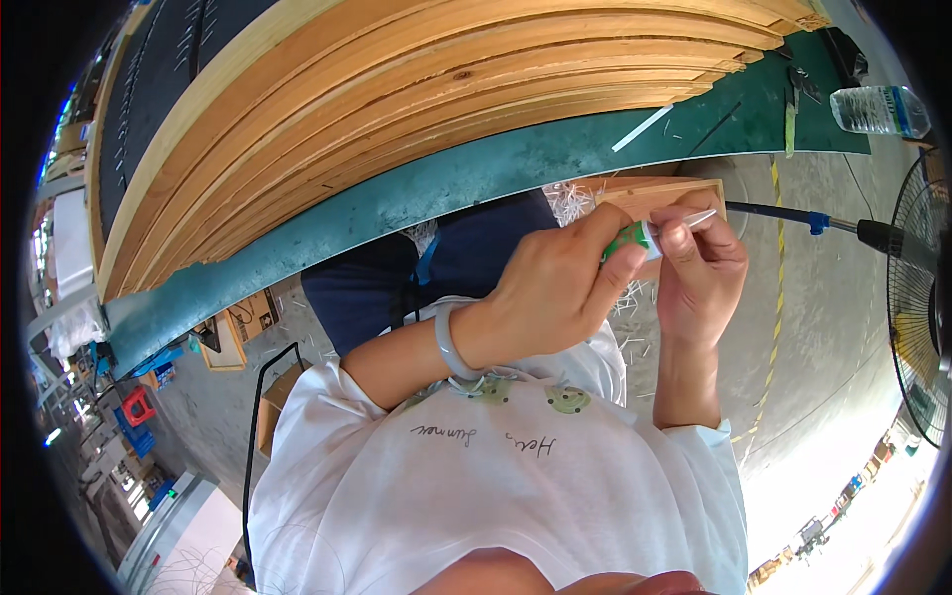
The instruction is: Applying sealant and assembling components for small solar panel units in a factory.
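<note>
My left hand (555, 283), with a pale ring-shaped bracelet (449, 342) on its wrist, is closed around a small green-and-white object (627, 239). It may be a roll or a small packet; the fingers cover most of it. Close against its right side, my right hand (700, 266) pinches a thin white strip (702, 217) between thumb and fingers. The strip's pointed end sticks out past the fingertips. Whether strip and green object are joined is hidden. Both hands are held in front of my body, just off the table's near edge.
Stacked wooden frames (426, 84) lie on a green-topped table (382, 213). Toward its right end are a loose white strip (643, 129) and a plastic bottle (879, 111). A black fan (917, 288) stands at right. White scraps (567, 201) lie by a wooden box (684, 188) below my hands.
</note>
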`<state>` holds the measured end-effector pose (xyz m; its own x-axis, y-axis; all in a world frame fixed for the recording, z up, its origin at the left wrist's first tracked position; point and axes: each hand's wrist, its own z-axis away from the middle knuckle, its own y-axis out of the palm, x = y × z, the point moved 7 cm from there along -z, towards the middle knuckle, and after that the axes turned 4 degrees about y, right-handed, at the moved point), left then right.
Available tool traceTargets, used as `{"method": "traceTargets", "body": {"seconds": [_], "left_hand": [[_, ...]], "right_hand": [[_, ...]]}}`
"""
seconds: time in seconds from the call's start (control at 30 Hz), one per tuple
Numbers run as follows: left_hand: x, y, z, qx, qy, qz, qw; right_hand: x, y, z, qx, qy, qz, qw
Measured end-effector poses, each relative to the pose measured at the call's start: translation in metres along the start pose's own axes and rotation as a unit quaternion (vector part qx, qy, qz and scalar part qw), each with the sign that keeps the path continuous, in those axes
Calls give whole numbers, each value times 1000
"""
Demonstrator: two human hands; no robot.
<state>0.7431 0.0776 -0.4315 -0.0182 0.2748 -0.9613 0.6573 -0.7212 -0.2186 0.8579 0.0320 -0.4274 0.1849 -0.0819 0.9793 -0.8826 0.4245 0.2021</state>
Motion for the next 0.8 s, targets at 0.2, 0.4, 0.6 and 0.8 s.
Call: {"method": "traceTargets", "body": {"seconds": [0.2,0.4,0.6,0.8], "left_hand": [[-16,-6,-4,-71,96,-236,964],[10,32,10,224,-305,519,767],[17,15,-15,94,-138,272,948],[-3,-1,-17,-76,79,-268,957]], "right_hand": [[-15,-3,2,-102,58,-98,988],[3,-2,-9,106,-7,-76,992],[-11,-12,-18,20,61,-134,989],[-33,-18,-10,-120,82,-172,974]]}}
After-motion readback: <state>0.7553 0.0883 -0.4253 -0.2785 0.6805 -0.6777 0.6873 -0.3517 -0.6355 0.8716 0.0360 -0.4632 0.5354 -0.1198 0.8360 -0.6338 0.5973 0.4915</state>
